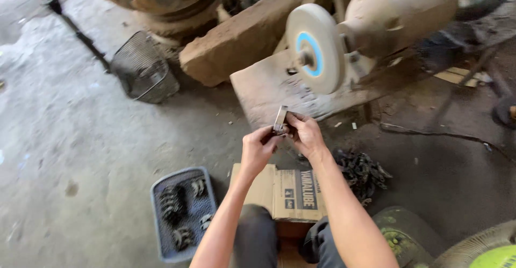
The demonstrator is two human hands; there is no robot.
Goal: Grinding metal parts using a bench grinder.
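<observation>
Basket (161, 214): metal parts (174, 201) | hands (282, 136): metal piece (280, 120) | wire basket (142, 69)

Small metal piece (280, 120): dull grey, faint sheen. Grinding wheel (314, 49) above it: matt white, gritty. Wooden bench (263, 88) below the wheel: rough, dusty. Cardboard box (285, 193): matt brown.

Bench grinder w/ white wheel (315, 48) on a wooden board (269, 88). Wire basket (144, 66) lies tipped on concrete floor (64, 139). Blue tray (183, 211) holds dark metal bits, prob. rings. Cardboard box (285, 193) near center; dark scrap pile (361, 172) at its rt.
</observation>
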